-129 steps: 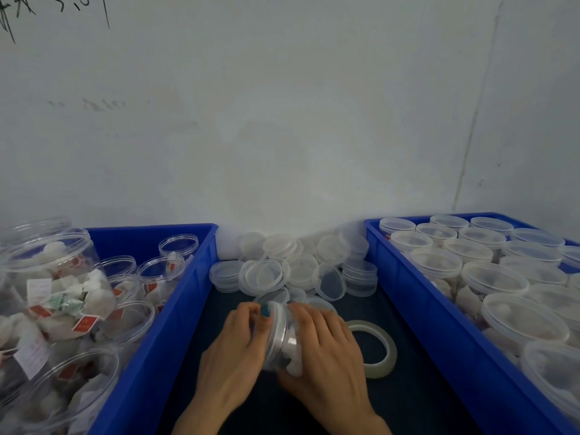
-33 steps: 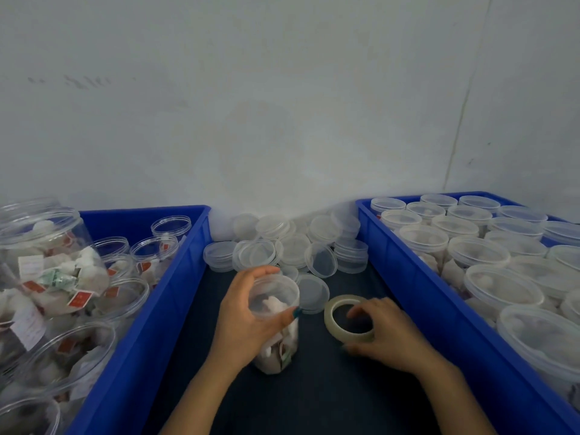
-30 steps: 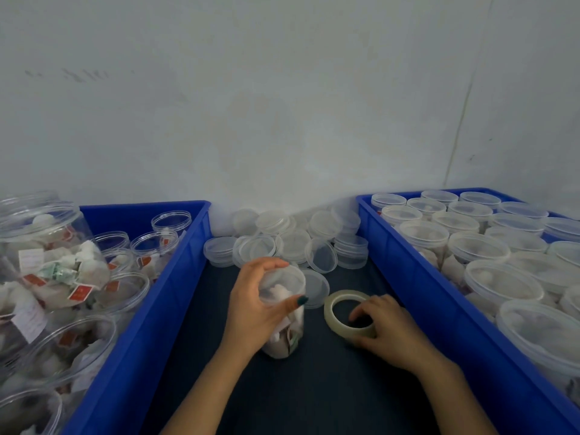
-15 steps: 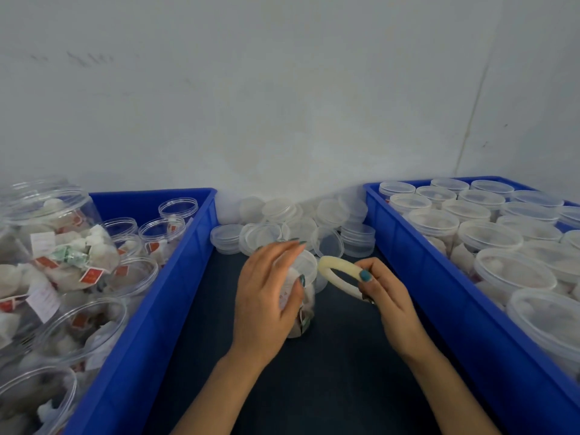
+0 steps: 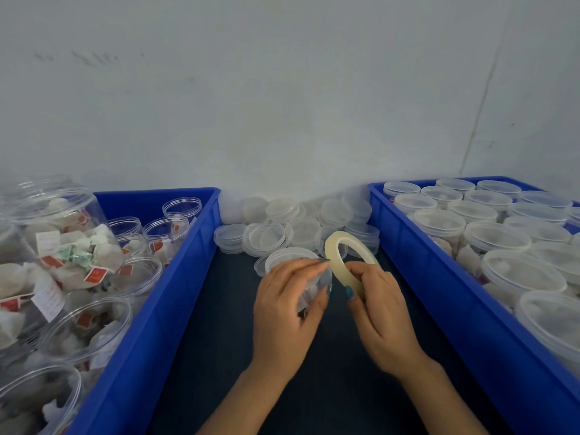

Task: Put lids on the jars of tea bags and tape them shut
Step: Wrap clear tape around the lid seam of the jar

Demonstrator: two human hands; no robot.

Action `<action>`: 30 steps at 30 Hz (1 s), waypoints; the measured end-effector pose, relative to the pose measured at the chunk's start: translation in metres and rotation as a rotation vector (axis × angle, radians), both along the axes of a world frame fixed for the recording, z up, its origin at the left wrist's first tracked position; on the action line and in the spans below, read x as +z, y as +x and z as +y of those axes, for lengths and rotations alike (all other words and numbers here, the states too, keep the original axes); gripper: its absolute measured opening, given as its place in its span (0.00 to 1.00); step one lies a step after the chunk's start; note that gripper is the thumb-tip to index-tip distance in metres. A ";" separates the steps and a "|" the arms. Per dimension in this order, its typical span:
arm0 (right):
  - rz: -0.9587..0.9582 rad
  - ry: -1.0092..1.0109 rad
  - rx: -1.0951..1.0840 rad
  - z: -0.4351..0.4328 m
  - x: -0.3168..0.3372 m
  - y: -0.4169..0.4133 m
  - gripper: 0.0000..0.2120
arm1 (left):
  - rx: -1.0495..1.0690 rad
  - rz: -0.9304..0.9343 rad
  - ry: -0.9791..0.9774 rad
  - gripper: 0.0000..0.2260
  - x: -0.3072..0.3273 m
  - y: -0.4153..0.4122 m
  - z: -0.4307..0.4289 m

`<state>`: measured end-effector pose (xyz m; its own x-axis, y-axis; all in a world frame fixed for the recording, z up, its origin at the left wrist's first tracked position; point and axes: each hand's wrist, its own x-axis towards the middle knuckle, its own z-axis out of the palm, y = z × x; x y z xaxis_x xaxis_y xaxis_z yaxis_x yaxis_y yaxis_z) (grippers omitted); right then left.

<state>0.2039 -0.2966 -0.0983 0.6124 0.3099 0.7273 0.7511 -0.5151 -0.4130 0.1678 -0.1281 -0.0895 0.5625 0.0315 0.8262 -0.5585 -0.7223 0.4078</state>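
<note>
A clear lidded jar of tea bags (image 5: 290, 257) stands on the dark table between two blue bins. My left hand (image 5: 287, 306) wraps round its side, thumb at the front, fingertips reaching to the tape roll. My right hand (image 5: 378, 306) grips a pale roll of clear tape (image 5: 340, 255), held on edge just right of the jar's lid. Much of the jar's body is hidden behind my left hand.
A heap of loose clear lids (image 5: 301, 227) lies against the wall behind the jar. The left blue bin (image 5: 175, 277) holds open jars of tea bags. The right blue bin (image 5: 433, 277) holds several lidded jars. A pale wall rises close behind.
My right hand picked the tape roll up off the table and brought it against the jar's lid. My left fingers have stretched toward the roll while still holding the jar.
</note>
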 end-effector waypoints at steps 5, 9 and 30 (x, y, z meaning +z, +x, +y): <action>-0.131 -0.132 -0.061 0.005 -0.001 -0.003 0.12 | -0.028 0.086 -0.304 0.09 0.006 -0.002 0.003; -0.183 -0.183 -0.070 0.005 -0.001 -0.003 0.12 | -0.007 0.131 -0.316 0.08 0.009 -0.001 0.005; -0.258 -0.195 -0.148 0.003 0.001 -0.001 0.13 | 0.117 -0.087 0.082 0.07 0.003 -0.002 0.007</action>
